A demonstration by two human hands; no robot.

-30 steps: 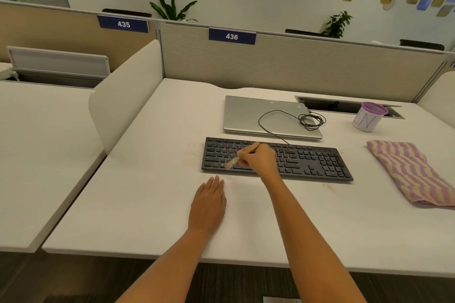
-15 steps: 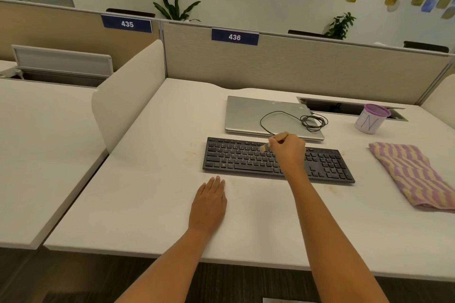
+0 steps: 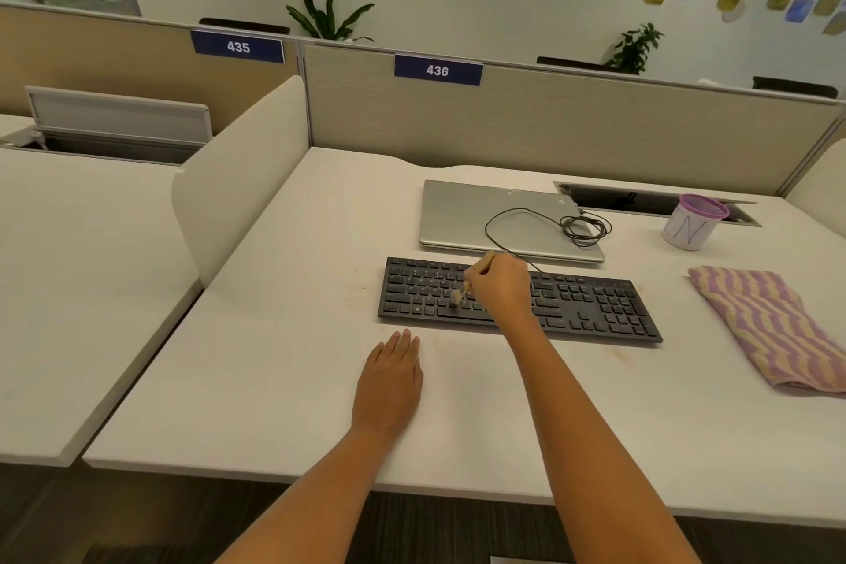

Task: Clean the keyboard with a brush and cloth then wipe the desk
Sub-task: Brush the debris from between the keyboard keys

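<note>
Keyboard (image 3: pixel 595 307), black, full-size: lies flat near the middle of the white counter (image 3: pixel 274 357), long side toward the person.

Brush (image 3: pixel 457 297), small, pale handle: pinched in the grip of the right hand (image 3: pixel 501 289), which is over the keyboard's middle keys. The bristle end is down on the keys left of the hand, and the handle end points up and away toward the laptop (image 3: pixel 467 215).

Left hand (image 3: pixel 389 385): flat on the counter, palm down, fingers straight and together, grip slack and holding nothing. The fingertips are near the keyboard's front edge, not touching it.

Cloth (image 3: pixel 769 330), striped purple and tan: folded, on the counter right of the keyboard, apart from it.

Laptop, silver, lid closed: just behind the keyboard.

Cable (image 3: pixel 581 229), black: a loose loop and a small coil on the laptop lid, with one run trailing to the keyboard's far edge.

Cup (image 3: pixel 691 227), white with a purple rim: on the counter right of the laptop, beside a cable slot (image 3: pixel 641 202).

Stains (image 3: pixel 620 355), faint brownish: on the counter near the keyboard's right front corner.
</note>
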